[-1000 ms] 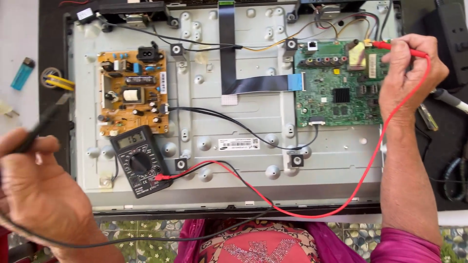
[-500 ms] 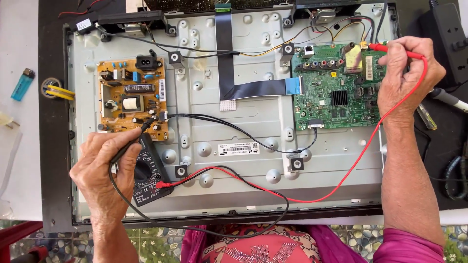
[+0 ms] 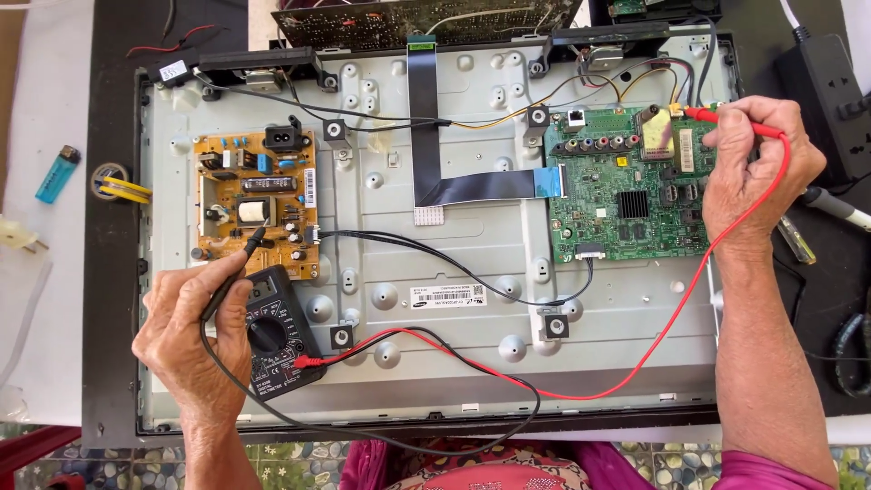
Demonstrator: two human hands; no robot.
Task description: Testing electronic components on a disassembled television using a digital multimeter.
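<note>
The left hand [image 3: 192, 334] grips a black probe [image 3: 234, 272] between thumb and fingers like a pen, its long axis slanting up and to the right, so that the tip comes down on the lower part of the orange circuit board [image 3: 256, 201] just above the knuckles. Tucked partly under that hand, to its right, lies a black meter [image 3: 277, 338] with a round dial, and the black lead loops away below the wrist. The right hand [image 3: 758, 172] pinches a red probe [image 3: 726, 116] that lies nearly level and points left, its tip at the top right part of the green circuit board [image 3: 626, 195], which sits just left of the fingers. The red lead [image 3: 653, 349] sweeps down past the right wrist and back across the grey metal back panel [image 3: 463, 236] to the meter. Each hand is nearest its own board, and the two boards lie well apart. Between them a flat black ribbon cable [image 3: 426, 127] runs down and bends right. Far left of the left hand, a blue lighter [image 3: 57, 174] lies on the white surface.
</note>
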